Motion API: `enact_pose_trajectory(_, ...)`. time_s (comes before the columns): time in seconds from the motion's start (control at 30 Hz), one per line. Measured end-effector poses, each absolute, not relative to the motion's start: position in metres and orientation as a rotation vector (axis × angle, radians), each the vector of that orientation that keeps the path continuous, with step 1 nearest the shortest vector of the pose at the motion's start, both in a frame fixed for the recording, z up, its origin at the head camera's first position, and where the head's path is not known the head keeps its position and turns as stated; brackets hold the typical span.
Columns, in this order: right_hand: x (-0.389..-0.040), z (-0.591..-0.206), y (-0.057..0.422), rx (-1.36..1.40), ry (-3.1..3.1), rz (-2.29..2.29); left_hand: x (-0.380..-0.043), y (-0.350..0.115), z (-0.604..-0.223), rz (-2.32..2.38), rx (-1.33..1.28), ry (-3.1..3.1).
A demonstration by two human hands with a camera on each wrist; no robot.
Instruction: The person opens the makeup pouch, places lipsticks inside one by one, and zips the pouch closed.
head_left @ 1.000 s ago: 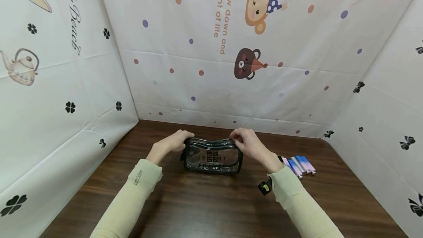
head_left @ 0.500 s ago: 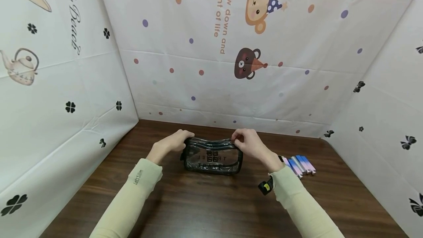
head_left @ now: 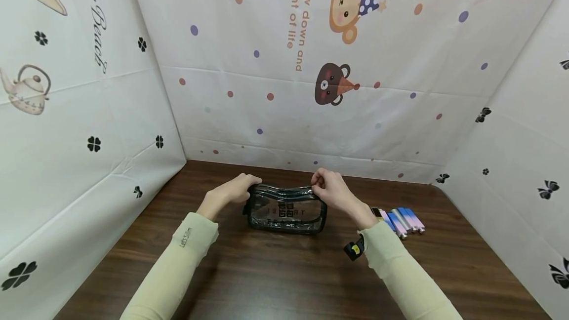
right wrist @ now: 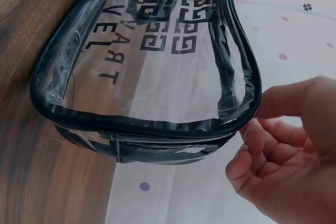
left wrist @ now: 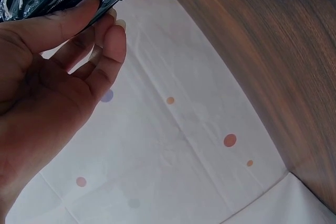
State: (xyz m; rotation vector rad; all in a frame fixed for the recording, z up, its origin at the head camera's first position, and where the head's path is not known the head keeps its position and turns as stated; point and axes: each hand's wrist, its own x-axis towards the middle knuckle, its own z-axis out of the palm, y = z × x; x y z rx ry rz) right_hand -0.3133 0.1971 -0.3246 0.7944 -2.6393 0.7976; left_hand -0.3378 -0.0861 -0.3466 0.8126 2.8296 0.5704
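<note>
A clear zip pouch (head_left: 286,216) with black trim and dark printed lettering stands upright on the wooden table, in front of both hands. My left hand (head_left: 231,192) pinches its upper left corner; in the left wrist view the thumb (left wrist: 63,22) lies over the black zip edge. At the upper right corner, my right hand (head_left: 334,192) pinches the pouch's edge between thumb and fingers. From the right wrist view, the pouch (right wrist: 173,93) is see-through and I see nothing inside it. What the right fingertips grip is partly hidden behind the corner.
Several blue-and-pink sticks (head_left: 402,222) with pale ends lie to the right, beyond the right forearm. A small dark and gold item (head_left: 377,212) is partly hidden by the sleeve. Printed white cloth (head_left: 266,112) walls off the table's back and sides.
My right hand has shifted slightly along the pouch's top right corner and risen a little. The left hand and the pouch stay almost where they were.
</note>
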Motion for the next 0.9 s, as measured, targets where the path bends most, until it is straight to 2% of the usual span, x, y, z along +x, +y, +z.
enact_pose_trajectory(0.73,-0.312,-0.326,0.198,0.787,-2.609,0.798,-0.339,-0.085,-0.348,0.554,0.853,2.82)
enact_pose_trajectory(0.9,-0.312,-0.326,0.207,0.725,-2.56,0.792,-0.339,-0.086,-0.347,0.529,0.767,2.844)
